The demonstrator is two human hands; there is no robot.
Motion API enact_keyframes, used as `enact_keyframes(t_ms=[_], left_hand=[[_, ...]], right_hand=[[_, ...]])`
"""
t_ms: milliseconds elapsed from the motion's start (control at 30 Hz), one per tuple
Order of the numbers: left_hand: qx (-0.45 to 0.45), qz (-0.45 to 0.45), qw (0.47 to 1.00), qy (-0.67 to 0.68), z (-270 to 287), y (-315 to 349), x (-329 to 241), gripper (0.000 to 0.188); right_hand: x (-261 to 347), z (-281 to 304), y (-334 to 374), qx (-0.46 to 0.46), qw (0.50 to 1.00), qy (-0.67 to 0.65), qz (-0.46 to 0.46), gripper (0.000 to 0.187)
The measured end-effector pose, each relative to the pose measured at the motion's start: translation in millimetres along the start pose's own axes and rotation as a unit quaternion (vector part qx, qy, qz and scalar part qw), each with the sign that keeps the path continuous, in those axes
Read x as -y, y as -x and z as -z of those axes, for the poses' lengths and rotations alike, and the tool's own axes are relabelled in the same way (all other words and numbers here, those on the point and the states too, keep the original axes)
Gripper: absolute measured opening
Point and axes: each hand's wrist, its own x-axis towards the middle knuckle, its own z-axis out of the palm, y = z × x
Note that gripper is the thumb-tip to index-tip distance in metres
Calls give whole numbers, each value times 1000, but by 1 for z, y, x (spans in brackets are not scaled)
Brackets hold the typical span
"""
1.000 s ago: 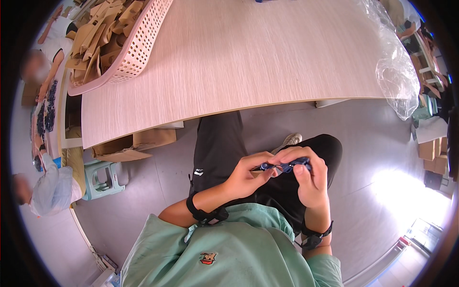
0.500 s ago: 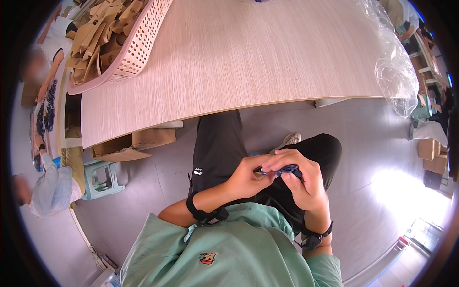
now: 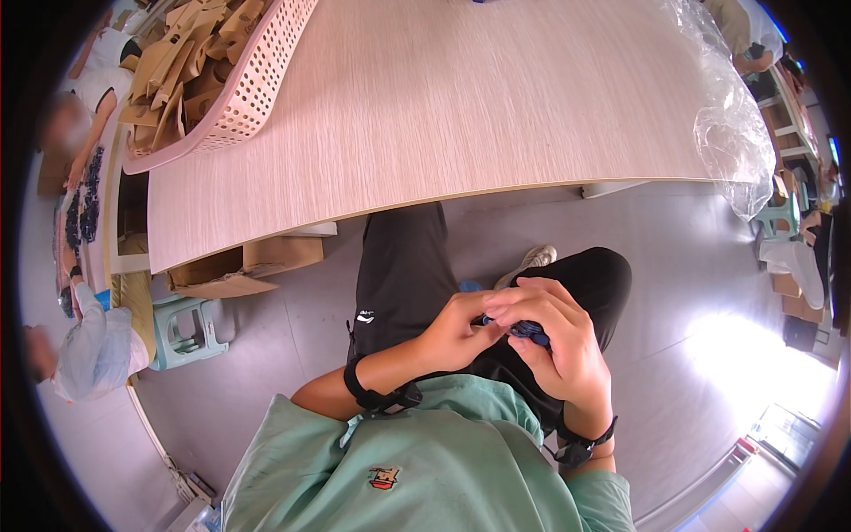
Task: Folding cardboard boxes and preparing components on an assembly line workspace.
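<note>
Above my lap, in front of the table edge, my left hand (image 3: pixel 461 330) and my right hand (image 3: pixel 558 341) meet around a dark blue-black coiled cable (image 3: pixel 529 332). My right hand curls over the coil, thumb beneath it and fingers on top. Pinched fingers of my left hand hold its dark left end, close to the right fingertips. Much of the cable is hidden behind the fingers. Black straps with small dark boxes sit on both my wrists.
A pale table (image 3: pixel 461 106) spans the front. On its left stands a pink perforated basket (image 3: pixel 244 111) of folded brown cardboard pieces; clear plastic film (image 3: pixel 731 133) hangs over its right edge. An open carton (image 3: pixel 222 270) and a green stool (image 3: pixel 186 332) stand below left. Other people work at both sides.
My right hand has turned and its fingers have closed further over the cable, so less of the coil shows. My left hand has barely moved.
</note>
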Motion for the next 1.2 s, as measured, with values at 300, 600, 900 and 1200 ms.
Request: enact_keyframes(t_ms=[300, 600, 900, 1200], left_hand=[[-7, 6, 1000, -5, -5, -1, 3, 18], [7, -6, 997, -74, -4, -7, -1, 46], [4, 53, 998, -30, -4, -7, -10, 52], [-16, 83, 995, -51, -7, -7, -18, 67]], right_hand=[[-6, -2, 0, -22, 999, -36, -13, 23], [5, -4, 0, -1, 997, 67, 36, 25], [2, -6, 10, -57, 997, -36, -46, 24], [11, -10, 9, -17, 997, 79, 5, 27]])
